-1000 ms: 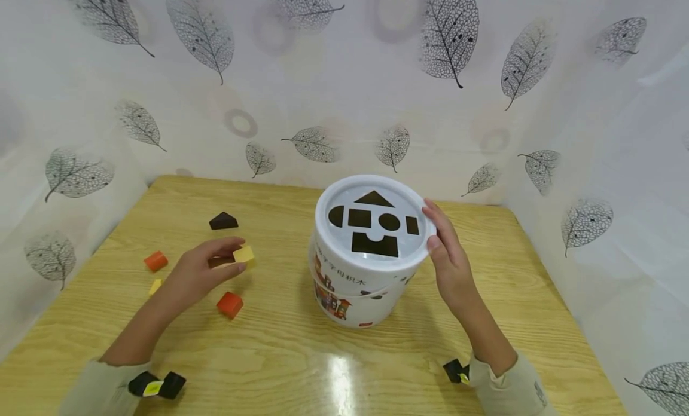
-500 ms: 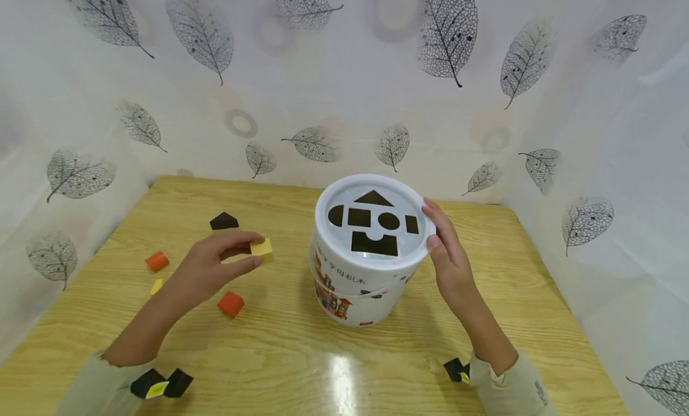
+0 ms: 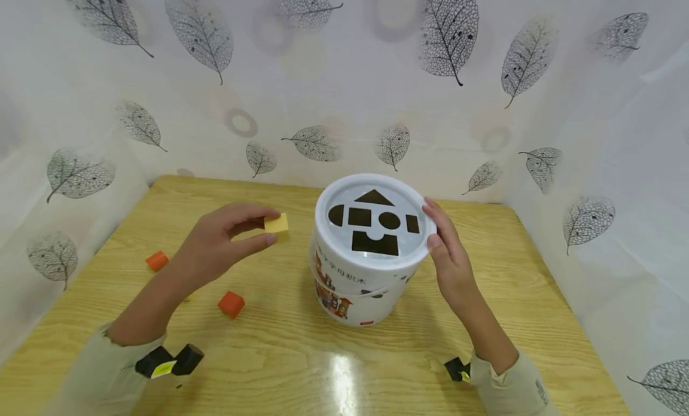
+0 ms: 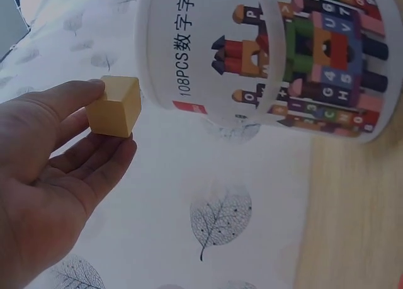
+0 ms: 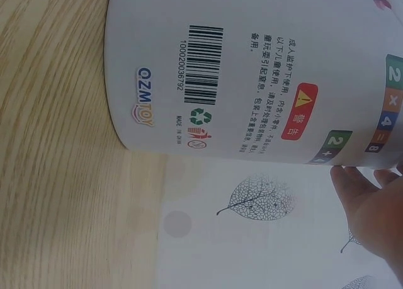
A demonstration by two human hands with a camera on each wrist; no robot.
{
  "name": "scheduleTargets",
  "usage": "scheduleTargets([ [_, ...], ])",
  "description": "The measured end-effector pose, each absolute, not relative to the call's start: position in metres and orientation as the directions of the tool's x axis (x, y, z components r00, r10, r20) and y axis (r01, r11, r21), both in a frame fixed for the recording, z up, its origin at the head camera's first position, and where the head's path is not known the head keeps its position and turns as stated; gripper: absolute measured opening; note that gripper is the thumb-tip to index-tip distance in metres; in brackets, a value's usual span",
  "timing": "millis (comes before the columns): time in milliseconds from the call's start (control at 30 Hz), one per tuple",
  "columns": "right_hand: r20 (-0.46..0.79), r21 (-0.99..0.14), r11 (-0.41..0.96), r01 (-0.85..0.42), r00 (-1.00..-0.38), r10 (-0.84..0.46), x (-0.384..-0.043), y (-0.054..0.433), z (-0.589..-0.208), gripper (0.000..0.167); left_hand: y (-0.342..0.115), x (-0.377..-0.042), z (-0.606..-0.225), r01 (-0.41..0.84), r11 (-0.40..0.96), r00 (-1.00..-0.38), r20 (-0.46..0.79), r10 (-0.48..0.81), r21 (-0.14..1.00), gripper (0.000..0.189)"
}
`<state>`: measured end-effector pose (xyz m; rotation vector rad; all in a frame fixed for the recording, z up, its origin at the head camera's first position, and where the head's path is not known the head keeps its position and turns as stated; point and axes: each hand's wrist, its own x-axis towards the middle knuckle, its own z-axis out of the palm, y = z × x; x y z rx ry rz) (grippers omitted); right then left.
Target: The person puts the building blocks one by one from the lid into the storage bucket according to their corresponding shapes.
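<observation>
My left hand (image 3: 218,239) pinches a yellow cube-shaped block (image 3: 277,226) between thumb and fingers, in the air left of the bucket. The left wrist view shows the block (image 4: 113,106) at the fingertips, apart from the bucket wall (image 4: 220,56). A white toy-block bucket (image 3: 355,290) stands upright on the table. Its white lid (image 3: 371,263) has cut-outs: triangle, half-round, square, circle, small rectangle and a notched rectangle. My right hand (image 3: 452,260) rests against the right of the rim, its fingers fairly straight; the right wrist view shows its fingertips (image 5: 340,175) touching the bucket's side.
On the wooden table (image 3: 280,356), an orange-red block (image 3: 231,304) lies left of the bucket, and an orange block (image 3: 157,260) farther left. A sliver of yellow shows beside the left forearm. Leaf-patterned cloth (image 3: 344,75) encloses the back and sides.
My left hand has carried the yellow block rightward and up, closer to the bucket. The arm now hides the dark block and most of the small yellow one. The right hand stays put.
</observation>
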<state>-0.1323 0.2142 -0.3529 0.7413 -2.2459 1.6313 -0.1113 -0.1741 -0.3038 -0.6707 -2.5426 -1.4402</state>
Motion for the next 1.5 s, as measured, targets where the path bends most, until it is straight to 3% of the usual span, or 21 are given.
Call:
scheduleTargets([
  [367, 0.508, -0.807, 0.206, -0.554, -0.828, -0.237, -0.132, 0.213, -0.353, 0.047, -0.143, -0.132, -0.279, 0.528, 0.323, -0.825, 0.383, 0.416, 0.786, 0.032],
  [900, 0.501, -0.808, 0.218, -0.547, -0.833, -0.233, -0.132, 0.213, -0.352, 0.047, -0.105, -0.161, -0.266, 0.464, 0.258, -0.819, 0.3, 0.488, 0.847, 0.036],
  [1200, 0.482, -0.819, 0.225, -0.527, -0.846, -0.227, -0.133, 0.214, -0.353, 0.047, -0.09, -0.17, -0.267, 0.478, 0.285, -0.802, 0.28, 0.528, 0.831, 0.038],
  [1500, 0.479, -0.819, 0.234, -0.524, -0.849, -0.225, -0.132, 0.213, -0.354, 0.046, -0.079, -0.176, -0.263, 0.51, 0.417, -0.795, 0.227, 0.563, 0.752, 0.038],
])
